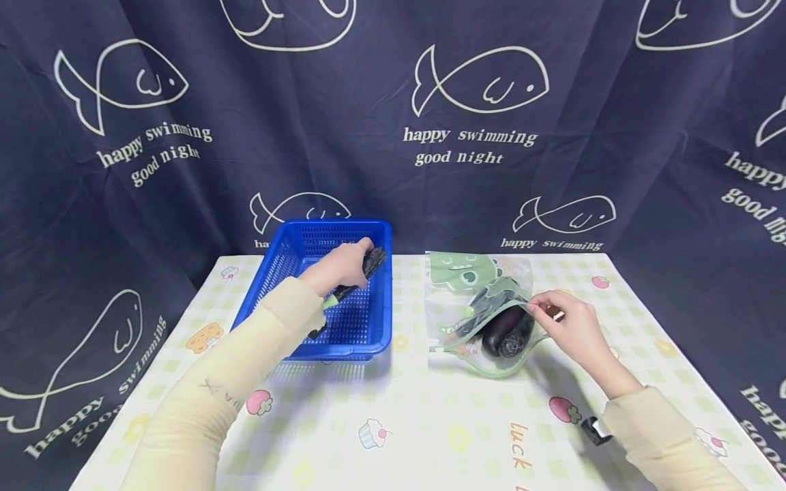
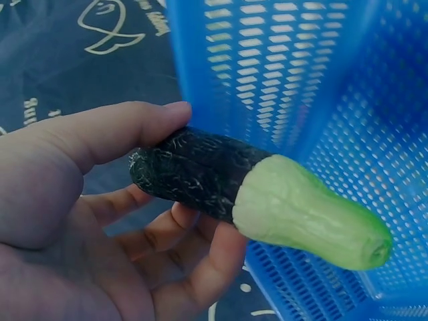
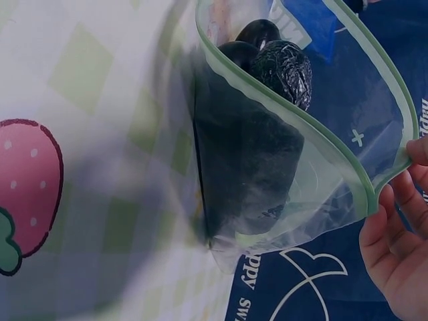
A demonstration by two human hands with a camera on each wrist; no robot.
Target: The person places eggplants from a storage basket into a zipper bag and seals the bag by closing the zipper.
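Observation:
My left hand (image 1: 345, 264) reaches into the blue plastic basket (image 1: 382, 351) and holds a dark eggplant (image 2: 200, 167) between thumb and fingers. Its pale green stem end (image 2: 307, 214) points away from the palm, with the basket's slotted wall behind it in the left wrist view. At the right, my right hand (image 1: 570, 322) pinches the green rim of a clear zip bag (image 1: 500, 372), with its mouth spread apart. Several dark eggplants (image 3: 257, 160) lie inside; one has a whitish, wrinkled end (image 3: 286, 72).
A small dark end (image 1: 316, 333) shows in the basket below my left sleeve. The table (image 1: 417, 423) wears a checked cloth printed with cupcakes and strawberries. A dark blue fish-print curtain (image 1: 368, 136) hangs behind it and at both sides.

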